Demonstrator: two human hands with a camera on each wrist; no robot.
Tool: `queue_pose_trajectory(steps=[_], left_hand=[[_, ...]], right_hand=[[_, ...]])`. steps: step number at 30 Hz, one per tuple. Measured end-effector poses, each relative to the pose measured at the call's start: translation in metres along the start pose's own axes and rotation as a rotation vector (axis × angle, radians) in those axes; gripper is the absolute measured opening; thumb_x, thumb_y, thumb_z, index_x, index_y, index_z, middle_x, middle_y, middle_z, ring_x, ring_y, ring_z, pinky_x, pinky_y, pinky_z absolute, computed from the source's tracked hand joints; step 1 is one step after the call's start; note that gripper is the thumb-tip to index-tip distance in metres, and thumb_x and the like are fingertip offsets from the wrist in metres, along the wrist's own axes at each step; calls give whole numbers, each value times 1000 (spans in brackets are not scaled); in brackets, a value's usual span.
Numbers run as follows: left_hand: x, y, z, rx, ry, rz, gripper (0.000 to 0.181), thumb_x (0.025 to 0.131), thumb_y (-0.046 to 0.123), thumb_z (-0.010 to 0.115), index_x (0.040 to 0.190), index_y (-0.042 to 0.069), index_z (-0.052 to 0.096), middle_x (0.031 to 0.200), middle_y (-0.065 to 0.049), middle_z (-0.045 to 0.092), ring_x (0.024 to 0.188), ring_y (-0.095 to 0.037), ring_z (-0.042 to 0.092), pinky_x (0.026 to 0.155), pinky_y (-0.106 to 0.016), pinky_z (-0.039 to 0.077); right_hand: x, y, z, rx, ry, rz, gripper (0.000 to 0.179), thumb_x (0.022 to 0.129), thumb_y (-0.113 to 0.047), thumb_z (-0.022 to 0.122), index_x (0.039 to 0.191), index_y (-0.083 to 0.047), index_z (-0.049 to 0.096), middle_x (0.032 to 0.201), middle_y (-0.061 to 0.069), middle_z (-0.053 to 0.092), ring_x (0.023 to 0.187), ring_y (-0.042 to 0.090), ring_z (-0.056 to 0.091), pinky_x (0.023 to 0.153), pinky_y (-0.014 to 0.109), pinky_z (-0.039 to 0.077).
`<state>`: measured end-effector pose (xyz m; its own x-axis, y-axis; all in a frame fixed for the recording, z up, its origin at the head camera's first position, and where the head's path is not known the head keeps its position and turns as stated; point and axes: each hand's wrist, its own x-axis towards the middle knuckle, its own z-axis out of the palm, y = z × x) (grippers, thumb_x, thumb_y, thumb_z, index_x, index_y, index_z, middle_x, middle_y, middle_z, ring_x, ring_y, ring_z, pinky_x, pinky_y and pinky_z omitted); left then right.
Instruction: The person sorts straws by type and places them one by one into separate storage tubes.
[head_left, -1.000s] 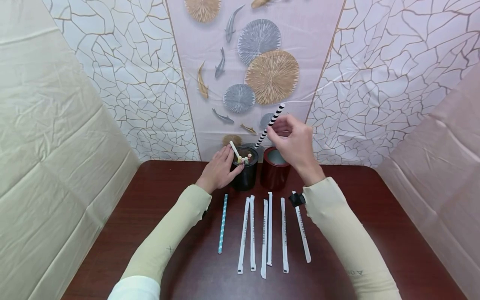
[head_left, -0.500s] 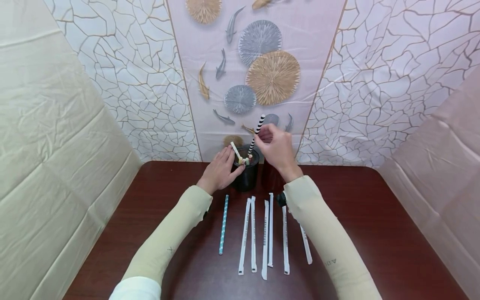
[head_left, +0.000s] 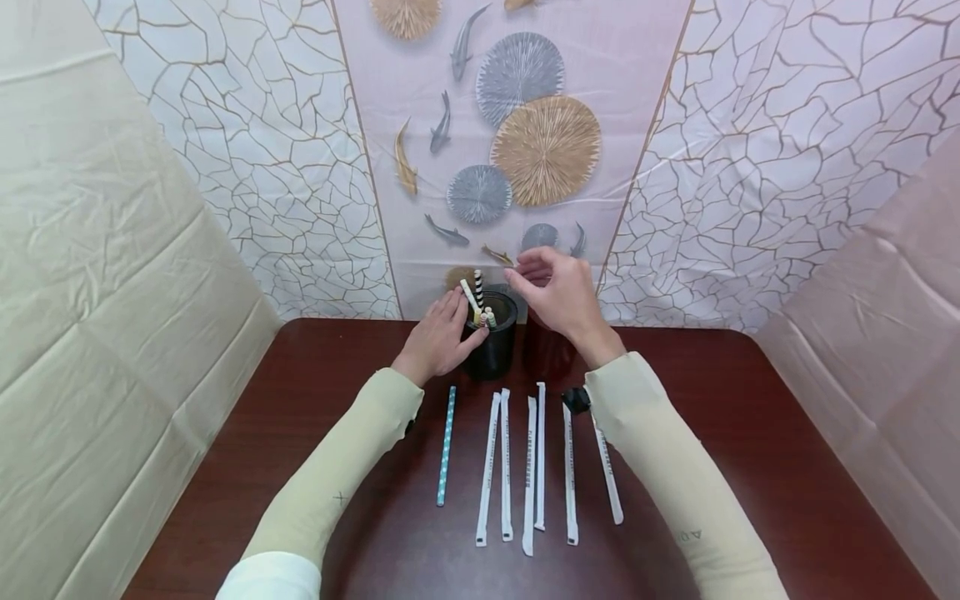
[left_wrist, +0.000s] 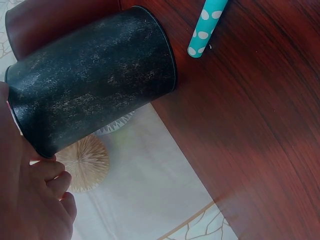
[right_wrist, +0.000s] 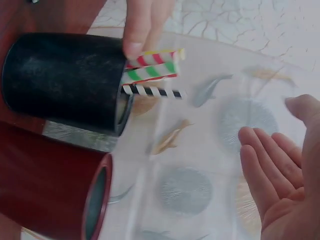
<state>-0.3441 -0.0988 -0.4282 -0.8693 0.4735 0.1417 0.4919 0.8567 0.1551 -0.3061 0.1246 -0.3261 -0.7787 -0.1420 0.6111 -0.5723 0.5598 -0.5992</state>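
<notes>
My left hand grips the rim of a black cup, its thumb over the front edge beside the straws. Several patterned paper straws stand in that cup, among them a red-striped straw, a green-striped straw and a black-and-white striped straw. One pale straw leans toward my left fingers. My right hand hovers right of the cup's mouth with nothing in it, fingers loosely bent and apart from the thumb. Below it is a dark red cup, mostly hidden in the head view.
A teal dotted straw lies on the dark wooden table at left. Several white paper-wrapped straws lie in a row to its right. A patterned cloth hangs behind the cups, and pale cloth walls flank the table.
My right hand has carried the black-and-white straw left into the black cup, let go of it, and drawn back slightly to the right. My left hand has stayed at the rim.
</notes>
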Motion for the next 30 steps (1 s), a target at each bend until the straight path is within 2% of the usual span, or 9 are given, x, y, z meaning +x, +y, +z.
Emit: queue_pose_trajectory(steps=[7,15,22,30], left_hand=[[0,0,0,-2,-2,-6,88,111,63,28,167,-3,16,177,-22,14,166,-35,15,136,-47,16],[0,0,0,0,20,6,87,111,61,30,167,-5,18,176,-23,16,165,-36,18,135,-49,19],[-1,0,0,5,0,-10,87,111,62,28,167,-3,16,177,-21,13,166,-35,16,136,-47,16],[-2,1,-1,-9,-4,-18,86,111,61,28,168,-3,15,177,-21,13,166,-34,15,136,-47,16]], right_hand=[[-5,-25,-11,-94,-113,-39,24,96,-22,79,105,1,78,95,15,82,82,28,81,75,43,66],[-20,-47,-15,-186,-249,23,20,95,-22,78,98,-2,79,91,11,82,81,22,80,77,40,65],[-36,-50,-5,-252,-337,67,20,95,-26,78,94,-6,80,86,6,82,78,18,79,76,39,64],[-54,-46,14,-216,-478,176,22,96,-26,78,100,-5,79,91,6,81,77,14,75,73,34,63]])
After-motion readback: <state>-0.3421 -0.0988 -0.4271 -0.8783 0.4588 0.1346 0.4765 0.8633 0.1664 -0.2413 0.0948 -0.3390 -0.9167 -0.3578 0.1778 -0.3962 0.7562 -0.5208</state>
